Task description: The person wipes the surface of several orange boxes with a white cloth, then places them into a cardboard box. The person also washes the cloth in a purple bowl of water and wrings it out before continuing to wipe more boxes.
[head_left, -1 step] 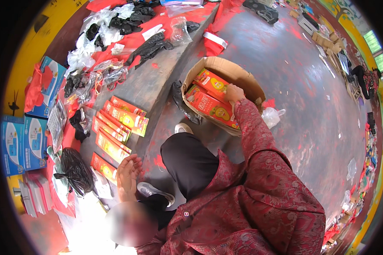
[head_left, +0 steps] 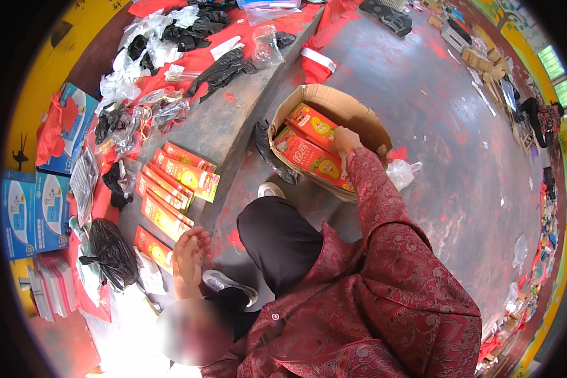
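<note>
My right hand (head_left: 346,140) is inside an open cardboard carton (head_left: 370,121), its fingers closed at the edge of a red packet (head_left: 313,122) with a yellow cartoon figure. Beside that one, further red packets (head_left: 305,156) of the same look lie in the carton. My left hand (head_left: 191,253) rests in the air with fingers loosely bent and apart, holding nothing. Just beyond its fingertips, several matching red packets (head_left: 186,174) lie overlapping in a row on the grey ledge (head_left: 201,135). One packet (head_left: 152,247) lies slightly apart, nearest to my left hand.
Black and white plastic bags (head_left: 170,34) and red cloth cover the ledge's far end. Blue boxes (head_left: 50,211) stand at the left wall. A black bag (head_left: 111,252) sits left of my left hand. A clear plastic bag (head_left: 402,173) lies on the floor beside the carton.
</note>
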Demonstrator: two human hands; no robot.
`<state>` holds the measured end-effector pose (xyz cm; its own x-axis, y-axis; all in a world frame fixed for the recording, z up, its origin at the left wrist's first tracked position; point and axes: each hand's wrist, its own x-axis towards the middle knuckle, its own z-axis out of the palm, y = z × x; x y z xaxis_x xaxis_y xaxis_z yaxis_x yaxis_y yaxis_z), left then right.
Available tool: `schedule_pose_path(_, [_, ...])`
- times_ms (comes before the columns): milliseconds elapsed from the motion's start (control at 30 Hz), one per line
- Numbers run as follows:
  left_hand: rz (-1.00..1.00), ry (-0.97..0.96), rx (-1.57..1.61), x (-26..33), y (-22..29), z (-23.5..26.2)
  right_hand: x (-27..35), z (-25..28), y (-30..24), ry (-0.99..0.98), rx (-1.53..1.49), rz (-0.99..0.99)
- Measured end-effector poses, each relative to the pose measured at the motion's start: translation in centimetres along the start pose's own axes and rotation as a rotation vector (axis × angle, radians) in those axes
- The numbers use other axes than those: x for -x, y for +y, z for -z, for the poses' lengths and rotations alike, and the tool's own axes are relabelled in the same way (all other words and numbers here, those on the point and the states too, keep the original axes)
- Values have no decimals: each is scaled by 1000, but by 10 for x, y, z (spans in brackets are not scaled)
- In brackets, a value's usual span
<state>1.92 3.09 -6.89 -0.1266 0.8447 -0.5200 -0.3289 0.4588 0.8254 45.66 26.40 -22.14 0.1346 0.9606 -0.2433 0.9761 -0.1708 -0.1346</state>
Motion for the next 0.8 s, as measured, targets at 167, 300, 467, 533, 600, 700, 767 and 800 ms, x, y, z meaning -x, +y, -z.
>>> schedule_pose_path(167, [-28, -61, -98, -6, 12, -22, -4, -20, -5, 42, -28, -52])
schedule_pose_path(300, [21, -113, -162, -3, 1, -17, -3, -18, -8, 36, -29, -92])
schedule_pose_path(467, [-44, -161, -280, 6, -7, -9, 24, 30, -37, 47, 27, -60])
schedule_pose_path(533, [-206, -225, -440, 1, -10, -8, 16, 57, -51, 154, 32, 15])
schedule_pose_path(600, [-295, -175, -777, 9, -7, -12, 17, 97, -97, 44, -299, 78])
schedule_pose_path(700, [-510, -142, -1194, 23, -20, -11, 8, 120, -170, -141, -792, 347])
schedule_pose_path(767, [-393, -227, -1405, 29, -21, -8, 47, 144, -247, -422, -814, 461])
schedule_pose_path(800, [-316, -270, -1473, 31, -23, -5, 73, 145, -286, -658, -826, 433])
